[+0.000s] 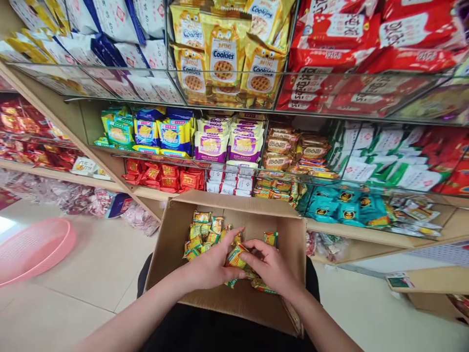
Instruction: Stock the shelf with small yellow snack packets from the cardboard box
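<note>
An open cardboard box (172,239) rests on my lap, holding several small yellow-and-green snack packets (200,230). Both hands are inside the box over the packets. My left hand (210,266) has its fingers curled round a bunch of packets, and one orange-yellow packet (236,256) shows between the two hands. My right hand (273,269) is closed on the same bunch from the right, fingers bent down onto the packets.
Glass-fronted shelves stand right behind the box, filled with cookie bags (223,54), red packs (330,49), purple biscuit packs (227,144) and teal packets (337,208). A pink plastic basket (32,249) lies on the tiled floor at left. A small carton (436,300) sits at right.
</note>
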`<state>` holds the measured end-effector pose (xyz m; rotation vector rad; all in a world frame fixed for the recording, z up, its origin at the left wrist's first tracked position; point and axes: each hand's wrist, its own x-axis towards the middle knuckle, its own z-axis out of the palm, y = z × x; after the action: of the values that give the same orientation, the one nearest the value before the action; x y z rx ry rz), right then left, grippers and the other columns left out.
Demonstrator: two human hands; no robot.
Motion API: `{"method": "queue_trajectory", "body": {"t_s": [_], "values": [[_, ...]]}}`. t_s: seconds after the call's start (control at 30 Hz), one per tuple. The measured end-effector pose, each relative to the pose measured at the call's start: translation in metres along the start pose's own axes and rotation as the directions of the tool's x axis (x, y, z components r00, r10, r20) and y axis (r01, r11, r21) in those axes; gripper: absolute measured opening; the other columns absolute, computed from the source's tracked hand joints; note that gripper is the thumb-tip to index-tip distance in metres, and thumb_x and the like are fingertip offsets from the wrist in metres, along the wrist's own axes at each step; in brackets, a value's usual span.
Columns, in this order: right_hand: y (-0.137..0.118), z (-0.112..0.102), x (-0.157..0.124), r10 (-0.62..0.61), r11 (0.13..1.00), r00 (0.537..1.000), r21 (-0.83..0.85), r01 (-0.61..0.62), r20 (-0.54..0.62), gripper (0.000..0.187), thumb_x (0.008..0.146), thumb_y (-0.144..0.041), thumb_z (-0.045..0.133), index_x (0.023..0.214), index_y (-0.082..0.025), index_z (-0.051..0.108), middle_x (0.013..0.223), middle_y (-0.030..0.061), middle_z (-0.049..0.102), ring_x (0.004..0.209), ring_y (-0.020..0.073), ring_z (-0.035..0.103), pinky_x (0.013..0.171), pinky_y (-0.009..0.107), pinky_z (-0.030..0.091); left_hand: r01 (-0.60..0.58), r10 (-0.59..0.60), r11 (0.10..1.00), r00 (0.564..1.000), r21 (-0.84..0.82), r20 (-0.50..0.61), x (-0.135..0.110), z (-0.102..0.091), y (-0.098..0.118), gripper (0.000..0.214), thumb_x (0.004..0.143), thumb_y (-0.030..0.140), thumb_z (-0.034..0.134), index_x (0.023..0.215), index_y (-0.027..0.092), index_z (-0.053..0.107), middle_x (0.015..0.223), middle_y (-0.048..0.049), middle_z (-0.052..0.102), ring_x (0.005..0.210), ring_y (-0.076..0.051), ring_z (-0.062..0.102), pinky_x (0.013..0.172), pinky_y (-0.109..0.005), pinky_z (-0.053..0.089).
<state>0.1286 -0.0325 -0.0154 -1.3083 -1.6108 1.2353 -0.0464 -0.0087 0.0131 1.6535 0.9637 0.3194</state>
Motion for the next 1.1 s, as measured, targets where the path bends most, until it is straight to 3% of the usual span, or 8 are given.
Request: {"method": "queue_trajectory", "body": {"t_s": [0.23,0.37,0.47,0.57,0.7,0.83,0.97,1.1], "values": [[-0.015,-0.041,-0.021,-0.009,0.993,0.993,0.114,-0.004,0.114,0.032,0.078,-0.036,0.054,0.107,-0.022,0.052,0.095,0.0042,0.061,0.087,0.0161,0.057,0.075,0.028,0.047,-0.098,0.081,0.976,0.992,0.193,0.093,0.01,-0.002,0.039,0.073,0.066,0.034,0.064,0.13,0.029,0.028,0.085,0.0011,0.06,0.065,-0.012,0.055,0.06,-0.023,0.045],[-0.011,-0.08,-0.018,-0.001,0.996,0.99,0.092,0.014,-0.14,0.031,0.074,-0.038,0.058,0.1,-0.021,0.055,0.086,0.004,0.061,0.074,0.0143,0.058,0.063,0.024,0.048,-0.213,0.228,0.932,0.974,0.293,-0.016,0.024,-0.026,0.05,0.052,0.078,0.037,0.051,0.126,0.022,0.036,0.087,-0.0024,0.063,0.073,-0.013,0.059,0.068,-0.026,0.047],[0.01,-0.118,-0.002,0.03,0.996,0.853,0.089,0.02,-0.522,0.038,0.069,-0.042,0.062,0.097,-0.018,0.055,0.082,0.0052,0.062,0.067,0.0135,0.057,0.055,0.023,0.046,-0.218,0.364,0.75,0.924,0.624,-0.115,0.048,-0.05,0.045,0.049,0.077,0.039,0.051,0.122,0.02,0.044,0.118,-0.0099,0.053,0.108,-0.021,0.049,0.093,-0.037,0.038],[0.038,-0.147,0.025,0.075,0.995,0.719,0.097,-0.011,-0.691,0.044,0.061,-0.046,0.064,0.091,-0.016,0.054,0.079,0.0061,0.062,0.068,0.0156,0.058,0.052,0.024,0.046,-0.119,0.299,0.578,0.952,0.807,-0.073,0.075,-0.063,0.031,0.063,0.066,0.038,0.064,0.123,0.022,0.044,0.13,-0.0115,0.043,0.119,-0.027,0.039,0.098,-0.041,0.031],[0.063,-0.155,0.065,0.019,0.998,0.827,-0.039,-0.049,-0.562,0.041,0.063,-0.043,0.062,0.092,-0.015,0.053,0.081,0.0073,0.064,0.072,0.018,0.06,0.058,0.028,0.048,-0.082,0.101,0.544,0.994,0.835,0.032,0.095,-0.066,0.017,0.041,0.072,0.019,0.055,0.112,0.028,0.055,0.106,-0.0055,0.063,0.098,-0.02,0.057,0.086,-0.031,0.042],[0.067,-0.143,0.106,-0.033,0.948,0.902,-0.3,-0.108,-0.43,0.027,0.07,-0.028,0.056,0.094,-0.016,0.055,0.082,0.0057,0.065,0.073,0.0165,0.061,0.068,0.029,0.048,-0.097,0.098,0.52,0.994,0.849,0.054,0.097,-0.069,0.016,0.047,0.069,0.014,0.053,0.113,0.031,0.055,0.101,-0.0034,0.065,0.094,-0.019,0.059,0.083,-0.029,0.043],[0.061,-0.133,0.141,-0.042,0.738,0.92,-0.633,-0.234,-0.389,0.024,0.077,-0.025,0.051,0.097,-0.014,0.057,0.086,0.0073,0.066,0.078,0.0176,0.062,0.072,0.027,0.046,-0.082,0.103,0.53,0.994,0.844,0.032,0.098,-0.071,0.015,0.048,0.068,0.017,0.052,0.114,0.031,0.054,0.105,-0.0026,0.064,0.096,-0.02,0.058,0.082,-0.029,0.043],[0.062,-0.129,0.161,-0.067,0.558,0.955,-0.804,-0.205,-0.29,0.022,0.082,-0.027,0.046,0.088,-0.013,0.061,0.085,0.0116,0.066,0.08,0.0222,0.062,0.073,0.03,0.045,-0.096,0.124,0.541,0.992,0.836,0.033,0.1,-0.071,0.013,0.051,0.066,0.015,0.052,0.115,0.031,0.054,0.108,-0.0023,0.063,0.099,-0.02,0.057,0.084,-0.03,0.042]]}}
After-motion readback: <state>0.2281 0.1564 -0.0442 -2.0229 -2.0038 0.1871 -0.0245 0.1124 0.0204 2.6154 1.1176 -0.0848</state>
